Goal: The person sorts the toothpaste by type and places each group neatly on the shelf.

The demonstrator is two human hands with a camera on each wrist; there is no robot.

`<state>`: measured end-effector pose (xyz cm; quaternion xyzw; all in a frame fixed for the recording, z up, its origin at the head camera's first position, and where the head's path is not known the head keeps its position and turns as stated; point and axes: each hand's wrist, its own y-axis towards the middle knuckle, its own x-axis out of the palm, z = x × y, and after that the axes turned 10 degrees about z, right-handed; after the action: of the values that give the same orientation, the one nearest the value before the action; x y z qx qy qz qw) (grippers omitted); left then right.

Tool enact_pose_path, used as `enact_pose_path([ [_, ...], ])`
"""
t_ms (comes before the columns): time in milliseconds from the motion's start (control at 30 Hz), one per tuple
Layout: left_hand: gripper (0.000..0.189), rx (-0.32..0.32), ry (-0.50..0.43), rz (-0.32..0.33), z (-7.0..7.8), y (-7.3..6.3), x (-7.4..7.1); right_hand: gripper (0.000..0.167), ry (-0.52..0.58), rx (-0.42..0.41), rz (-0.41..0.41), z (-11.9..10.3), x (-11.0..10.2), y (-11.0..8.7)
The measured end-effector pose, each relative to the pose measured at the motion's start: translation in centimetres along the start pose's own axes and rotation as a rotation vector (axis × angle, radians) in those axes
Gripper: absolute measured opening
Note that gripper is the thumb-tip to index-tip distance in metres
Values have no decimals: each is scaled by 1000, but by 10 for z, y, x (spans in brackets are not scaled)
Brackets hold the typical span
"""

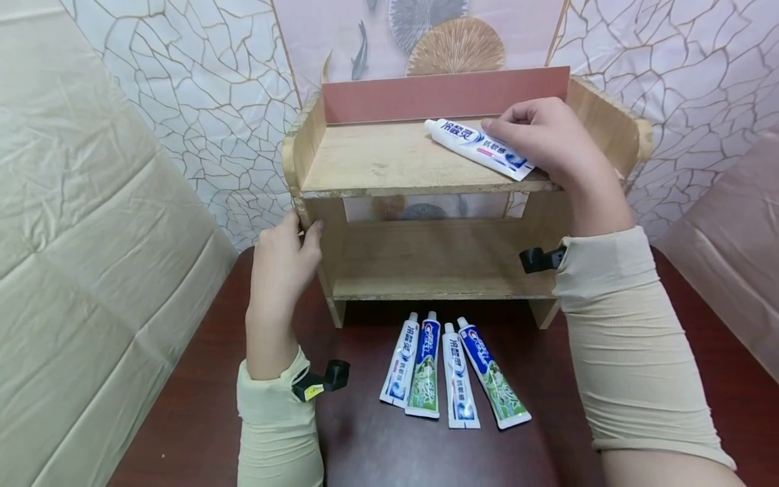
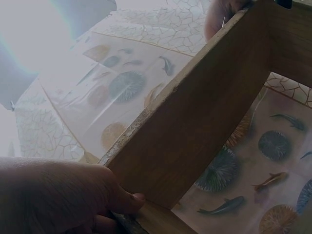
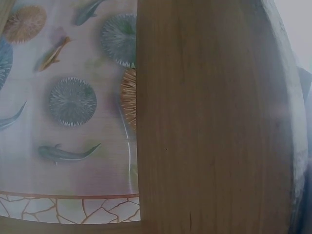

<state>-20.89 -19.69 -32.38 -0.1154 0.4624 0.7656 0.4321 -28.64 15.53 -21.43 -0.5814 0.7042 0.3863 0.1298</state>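
Note:
A white and blue toothpaste tube [image 1: 481,149] lies slantwise over the top board of a small wooden shelf [image 1: 365,162], its cap toward the left. My right hand [image 1: 541,132] holds this tube from above, thumb on its upper edge and fingers bent; part of the tube is hidden under the hand. The left hand [image 1: 282,253] grips the shelf's left side panel, with the thumb on the inner face, as the left wrist view also shows the hand [image 2: 73,195] at the wood's edge. The right wrist view shows a wooden panel [image 3: 209,122] but no hand.
On the dark red table [image 1: 359,446], several toothpaste tubes lie fanned out before the shelf, among them a white one [image 1: 459,379] and a green and blue one [image 1: 496,375]. A reddish back strip [image 1: 444,95] edges the top board. Patterned cloth [image 1: 201,101] hangs behind.

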Motion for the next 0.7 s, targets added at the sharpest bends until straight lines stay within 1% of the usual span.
enact_pose_path([
  [167,25,-3,1,-1,1,0,0,65,-46,29,-21,-3,0,0],
  [233,25,-2,1,-1,1,0,1,69,-71,31,-34,-3,1,-1],
  [300,25,-1,0,-2,0,0,1,68,-95,18,-39,-3,2,-1],
  [467,24,0,2,-3,0,0,1,59,-136,-24,-32,-3,4,-1],
  [700,24,3,2,2,0,0,1,58,-99,13,-30,-5,5,1],
])
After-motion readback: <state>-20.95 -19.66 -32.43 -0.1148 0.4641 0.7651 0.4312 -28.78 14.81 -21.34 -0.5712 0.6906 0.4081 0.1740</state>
